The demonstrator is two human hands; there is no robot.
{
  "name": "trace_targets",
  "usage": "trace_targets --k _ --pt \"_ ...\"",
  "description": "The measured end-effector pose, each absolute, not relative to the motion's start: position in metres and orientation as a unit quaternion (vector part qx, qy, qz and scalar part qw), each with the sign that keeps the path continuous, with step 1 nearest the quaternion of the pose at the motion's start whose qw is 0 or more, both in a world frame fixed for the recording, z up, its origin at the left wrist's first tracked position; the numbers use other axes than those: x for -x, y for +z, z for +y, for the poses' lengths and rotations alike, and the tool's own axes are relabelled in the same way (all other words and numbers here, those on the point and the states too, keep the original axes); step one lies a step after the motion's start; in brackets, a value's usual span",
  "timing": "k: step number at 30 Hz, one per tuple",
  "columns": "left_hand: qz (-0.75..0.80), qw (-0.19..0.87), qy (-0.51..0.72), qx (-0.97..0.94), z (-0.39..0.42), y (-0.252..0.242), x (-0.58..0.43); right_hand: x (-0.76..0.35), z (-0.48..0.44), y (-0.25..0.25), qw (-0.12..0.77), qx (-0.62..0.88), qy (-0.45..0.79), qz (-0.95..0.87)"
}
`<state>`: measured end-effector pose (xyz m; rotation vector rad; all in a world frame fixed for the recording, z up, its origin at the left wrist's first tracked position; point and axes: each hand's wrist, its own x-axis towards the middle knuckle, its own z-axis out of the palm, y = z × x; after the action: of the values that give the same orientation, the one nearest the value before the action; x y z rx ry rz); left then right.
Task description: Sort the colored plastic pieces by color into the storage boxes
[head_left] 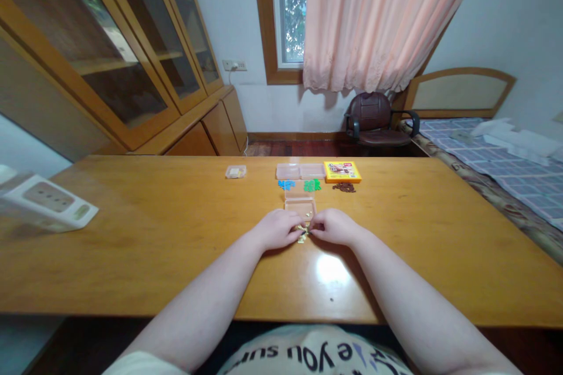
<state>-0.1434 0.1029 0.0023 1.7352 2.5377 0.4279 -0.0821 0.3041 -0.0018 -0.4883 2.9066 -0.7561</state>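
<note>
A little heap of small pale yellow pieces [302, 239] lies on the wooden table between my hands. My left hand [281, 229] bends over it from the left, fingers drawn together with the tips at the heap. From the other side my right hand [334, 227] pinches at the same pieces, thumb close to the fingers. Whatever either hand grips is too small to make out. Just beyond the fingertips stands an opened clear plastic box [295, 209], its lid folded back, with a few yellow pieces inside.
Farther back lie blue pieces [286, 185], green pieces [312, 185] and brown pieces [345, 187]. Behind them are another clear box [288, 171] and a yellow carton [342, 171]. A small clear container [236, 171] sits left of these. A white box [53, 199] stands at the table's left.
</note>
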Motion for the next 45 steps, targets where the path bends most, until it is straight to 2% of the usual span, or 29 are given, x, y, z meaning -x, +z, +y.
trace_targets --k 18,22,30,38,45 --pt "0.835 0.046 0.161 -0.523 0.096 0.000 0.151 0.080 0.292 -0.003 0.042 0.183 -0.162 0.969" --pt "0.840 0.057 0.158 -0.516 0.093 0.000 0.153 0.081 0.294 -0.004 0.029 0.167 -0.203 0.964" --pt "0.833 0.048 0.147 -0.532 0.096 -0.001 0.150 0.088 0.303 -0.012 -0.070 0.061 -0.280 0.955" --pt "0.838 0.062 0.132 -0.525 0.095 -0.001 0.147 0.083 0.304 -0.004 0.003 0.142 -0.265 0.954" --pt "0.867 0.040 0.129 -0.480 0.094 0.000 0.150 0.081 0.296 -0.008 0.013 0.174 -0.278 0.945"
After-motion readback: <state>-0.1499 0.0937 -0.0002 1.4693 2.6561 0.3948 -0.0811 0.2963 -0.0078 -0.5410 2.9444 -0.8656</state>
